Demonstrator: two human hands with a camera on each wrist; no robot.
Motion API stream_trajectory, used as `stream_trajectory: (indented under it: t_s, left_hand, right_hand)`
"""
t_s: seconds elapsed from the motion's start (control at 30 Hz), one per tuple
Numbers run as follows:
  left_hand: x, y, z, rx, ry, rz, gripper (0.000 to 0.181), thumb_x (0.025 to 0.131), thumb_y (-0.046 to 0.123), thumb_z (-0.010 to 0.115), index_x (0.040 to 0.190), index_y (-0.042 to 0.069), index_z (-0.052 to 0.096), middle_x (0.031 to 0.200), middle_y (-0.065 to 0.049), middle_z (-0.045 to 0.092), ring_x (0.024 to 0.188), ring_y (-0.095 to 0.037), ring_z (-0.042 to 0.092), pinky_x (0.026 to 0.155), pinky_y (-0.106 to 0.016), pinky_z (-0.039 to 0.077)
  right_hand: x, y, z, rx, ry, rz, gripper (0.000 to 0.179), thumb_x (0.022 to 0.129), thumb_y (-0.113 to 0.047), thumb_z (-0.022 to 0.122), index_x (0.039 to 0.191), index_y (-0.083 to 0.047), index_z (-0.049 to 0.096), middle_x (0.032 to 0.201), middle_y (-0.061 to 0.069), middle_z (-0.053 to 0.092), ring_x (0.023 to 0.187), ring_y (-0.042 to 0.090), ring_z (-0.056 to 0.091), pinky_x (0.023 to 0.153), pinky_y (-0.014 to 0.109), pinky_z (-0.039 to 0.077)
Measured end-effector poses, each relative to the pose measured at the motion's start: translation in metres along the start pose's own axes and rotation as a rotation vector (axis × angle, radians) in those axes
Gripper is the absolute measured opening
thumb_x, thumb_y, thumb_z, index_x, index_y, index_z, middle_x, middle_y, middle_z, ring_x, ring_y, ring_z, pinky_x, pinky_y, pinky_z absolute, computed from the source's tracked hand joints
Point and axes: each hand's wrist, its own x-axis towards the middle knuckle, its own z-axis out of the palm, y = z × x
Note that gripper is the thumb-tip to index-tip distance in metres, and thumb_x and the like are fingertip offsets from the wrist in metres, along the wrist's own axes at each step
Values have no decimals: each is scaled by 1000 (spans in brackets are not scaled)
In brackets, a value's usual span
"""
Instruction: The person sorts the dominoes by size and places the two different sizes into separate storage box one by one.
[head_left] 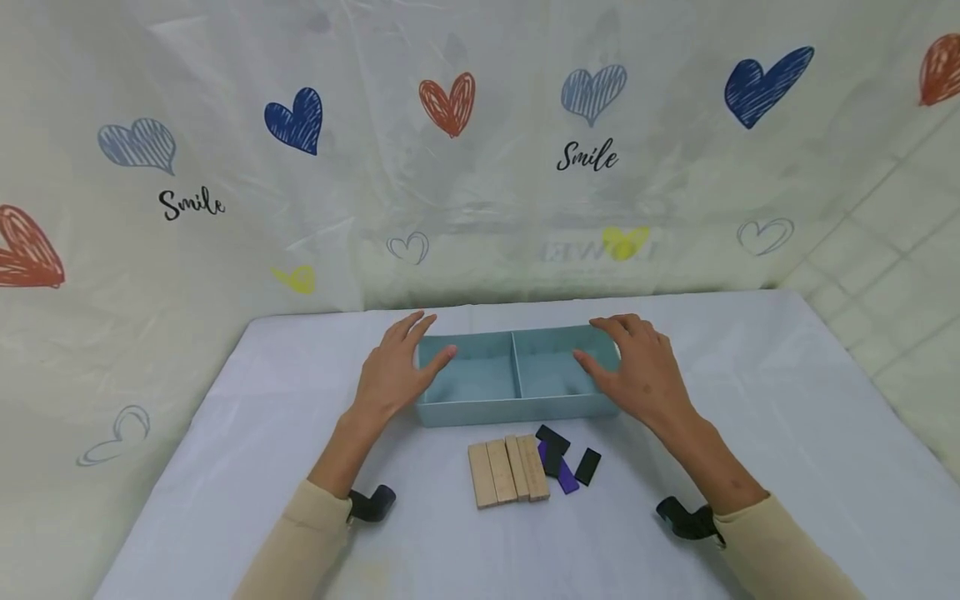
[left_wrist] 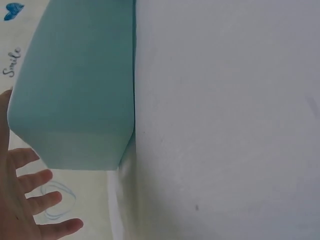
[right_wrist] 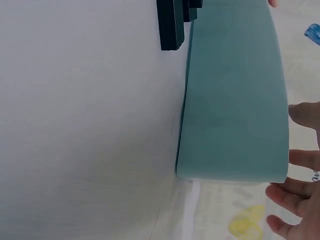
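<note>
I have the blue two-compartment tray on the tabletop, between the two hands. The left hand is spread at one end, the right hand spread at the other; each thumb shows over the compartment nearest it. I cannot tell whether either hand touches the tray. Were one to press first, I judge the tray could swivel on the cloth. Nearer me than the hands, between the forearms, lie wooden blocks, with black pieces and a purple piece on the right-hand side. Pulling the tray my way could scatter that overlapping pile.
</note>
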Motion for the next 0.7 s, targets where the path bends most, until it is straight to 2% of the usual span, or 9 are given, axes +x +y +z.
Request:
stream_trajectory:
  t_s: [0.2,0.33,0.53,0.7]
  left_hand:
    - [-2,-1,0,-73,-19,-48,80,96,77,49,161,32,39,171,2,32,157,-29,36,104,-61,52]
    - [-4,-3,0,-124,-42,-71,80,96,78,48,162,34,37,172,3,29,156,-30,37,101,-62,53]
    - [-9,-5,0,-217,-93,-94,81,96,77,50,163,35,33,173,2,26,153,-34,42,108,-69,46]
    - [-11,-8,0,-274,-144,-90,82,97,74,51,165,35,27,173,0,21,154,-36,39,116,-69,40]
  right_hand:
    - [-5,1,-3,73,34,-31,43,93,-27,78,129,-5,70,120,21,68,114,42,62,97,67,47]
    - [-8,-1,-6,117,30,-38,36,93,-22,79,124,-5,72,113,17,68,106,38,62,91,59,50]
    - [-12,-4,-11,152,13,-57,27,92,-17,80,117,-8,74,101,8,68,95,27,62,77,41,50]
    - [-16,-7,-16,192,-22,-49,25,92,-15,80,115,-10,75,101,4,68,95,22,60,75,37,51]
